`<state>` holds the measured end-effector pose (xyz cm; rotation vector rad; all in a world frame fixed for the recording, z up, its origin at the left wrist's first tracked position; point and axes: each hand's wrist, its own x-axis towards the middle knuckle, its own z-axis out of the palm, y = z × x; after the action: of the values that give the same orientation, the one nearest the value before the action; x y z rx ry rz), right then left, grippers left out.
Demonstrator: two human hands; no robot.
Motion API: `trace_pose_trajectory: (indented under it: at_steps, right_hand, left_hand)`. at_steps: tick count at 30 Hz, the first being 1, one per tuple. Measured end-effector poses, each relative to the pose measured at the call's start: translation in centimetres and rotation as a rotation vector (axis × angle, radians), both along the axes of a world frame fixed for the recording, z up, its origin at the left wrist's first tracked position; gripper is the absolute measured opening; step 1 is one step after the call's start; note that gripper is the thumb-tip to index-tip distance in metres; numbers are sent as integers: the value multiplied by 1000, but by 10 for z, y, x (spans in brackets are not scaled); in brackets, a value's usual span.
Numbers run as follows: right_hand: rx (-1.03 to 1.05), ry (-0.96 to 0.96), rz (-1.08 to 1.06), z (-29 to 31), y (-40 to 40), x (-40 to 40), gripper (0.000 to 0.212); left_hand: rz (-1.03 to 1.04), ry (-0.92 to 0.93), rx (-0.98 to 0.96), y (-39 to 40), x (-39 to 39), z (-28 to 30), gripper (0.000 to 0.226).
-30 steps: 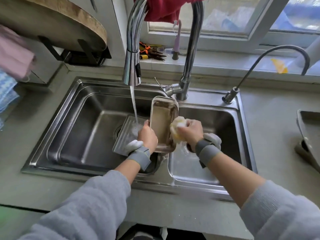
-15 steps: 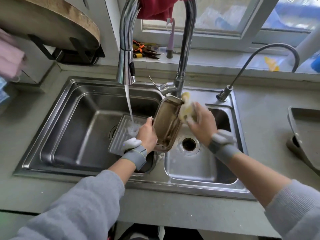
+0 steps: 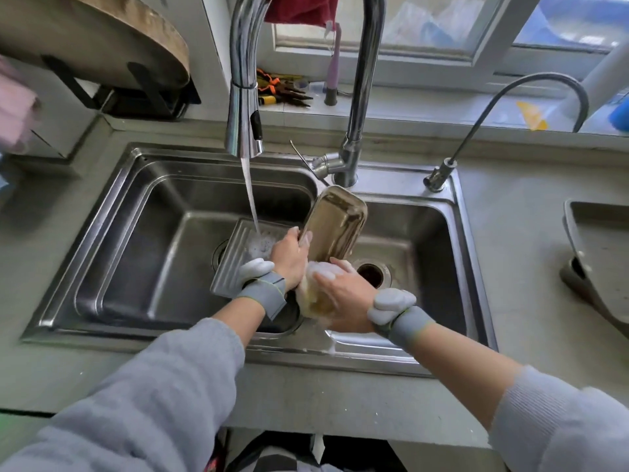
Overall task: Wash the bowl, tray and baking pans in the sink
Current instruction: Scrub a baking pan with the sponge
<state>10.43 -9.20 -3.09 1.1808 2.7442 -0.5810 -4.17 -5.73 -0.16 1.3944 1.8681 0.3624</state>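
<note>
**Baking pan held over sink divider, sponge at its near end**

Left hand (image 3: 289, 257) grips the long left edge of a gold baking pan (image 3: 335, 223); its fingers (image 3: 304, 238) curl round the rim. Pan is turned bottom-up toward the camera and tilted, far end raised toward the faucet base, near end low over the divider between the two sink basins.

Right hand (image 3: 343, 294) presses a soapy yellow sponge (image 3: 315, 294) against the pan's near end, fingers wrapped over the sponge with foam showing between them. Both wrists carry grey straps with white padding.

Stainless double sink (image 3: 112, 206) is set into a grey table (image 3: 520, 267). In the left basin a ribbed metal tray (image 3: 235, 257) lies tilted, near the drain. Water runs from the pull-down faucet (image 3: 245, 107) onto the tray, with suds where the stream lands, just beside the left hand. The right basin's drain (image 3: 372, 274) shows just beyond the right hand.

A thin curved second tap (image 3: 503, 107) stands at the sink's right rear corner. A dark pan (image 3: 602, 253) rests on the table at far right, partly out of frame. Pliers (image 3: 282, 92) lie on the windowsill.
</note>
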Motion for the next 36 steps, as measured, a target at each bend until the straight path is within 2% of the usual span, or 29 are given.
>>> trace_pose_trajectory:
  at_steps: [2,4,6,7,9,11,12,14,16,19,23,26,28,29,30,32,34,36]
  right_hand:
    - [83,-129,149,-3,4,-1,60]
    - [313,-285,333,2,15,1,40]
    - [604,-369,317,9,34,13,14]
    - [678,-359,287,10,42,20,9]
    - [630,-246,208,7,38,22,11]
    - [423,-86,162,-2,18,8,32]
    - [294,-36,131,-6,8,-3,35]
    - [19,-2,-46,-11,-2,-19,46]
    - [-112,91,-218,-14,1,-21,51]
    - [-30,155,-187,-22,3,-13,41]
    - [88,174,-88,-20,-3,-18,40]
    - [239,264,-37,-5,-11,-22,22]
    - [279,235,-49,-7,-13,-4,31]
    - [207,265,-173,-6,-16,5,34]
    - [45,357,-400,0,-20,11,30]
    - [-409,690,-877,10,-18,12,15]
    - [-838,983,-1078,17,-16,-5,14]
    - [-1067,1194,-1195,20,-19,-26,20]
  left_hand:
    - [-97,87,-26,-3,-2,-4,34]
    - [-188,180,-68,-7,-3,-8,39]
    - [-239,235,-101,-8,-7,-10,45]
    - [-250,248,-101,-8,-9,-11,43]
    - [-244,261,-79,-8,-12,-9,39]
    - [-226,254,-45,-6,-10,-6,38]
    - [-221,242,-28,-4,-9,-6,39]
    - [-211,220,-7,1,-9,-6,38]
    - [-185,213,5,4,-13,-2,36]
    - [-147,213,42,6,-19,-1,40]
    - [-122,198,102,14,-22,9,41]
    - [-84,225,98,15,-28,14,47]
    - [11,229,76,14,-34,12,48]
    - [64,211,57,13,-36,12,48]
    - [116,182,37,11,-36,12,47]
    - [192,117,27,7,-30,15,42]
    - [239,60,16,2,-19,18,36]
    - [267,32,14,0,-9,20,33]
